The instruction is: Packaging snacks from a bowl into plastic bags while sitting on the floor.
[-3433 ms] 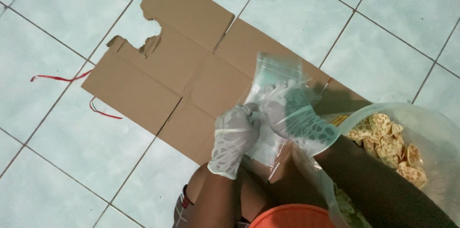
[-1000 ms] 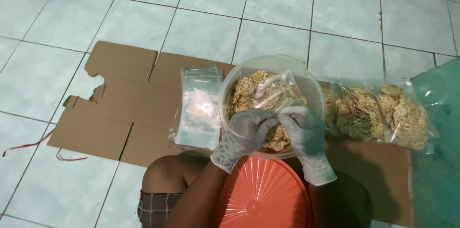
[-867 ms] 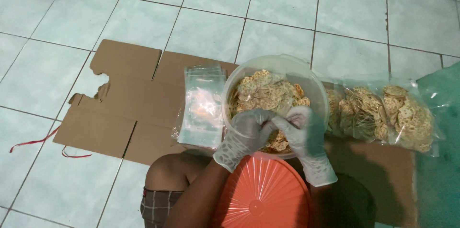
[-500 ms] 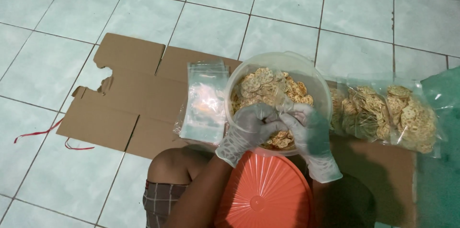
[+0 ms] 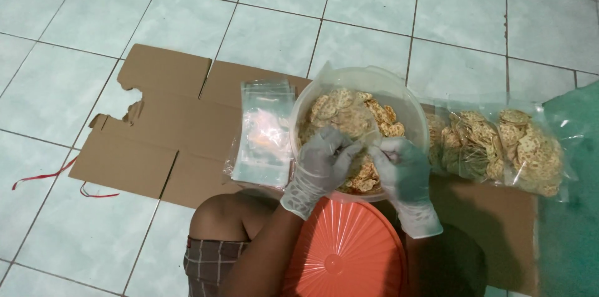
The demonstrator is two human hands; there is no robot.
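Both my gloved hands are bent in over the bowl (image 5: 399,88), wrists low, fingers curled toward each other. My left hand (image 5: 321,163) and my right hand (image 5: 402,169) each pinch the mouth of one small clear bag (image 5: 365,131), which sits over the crackers (image 5: 349,113) in the bowl; both grips are closed on its thin plastic edge. The bowl is one clear round tub, resting on the cardboard (image 5: 168,128) just ahead of my knees. One orange lid (image 5: 343,253) lies below my wrists. To the left, touching the bowl's side, lies one stack of empty bags (image 5: 262,135); how many are in it I cannot tell. To the right lies one filled pack of crackers (image 5: 505,147) on the floor (image 5: 281,29).
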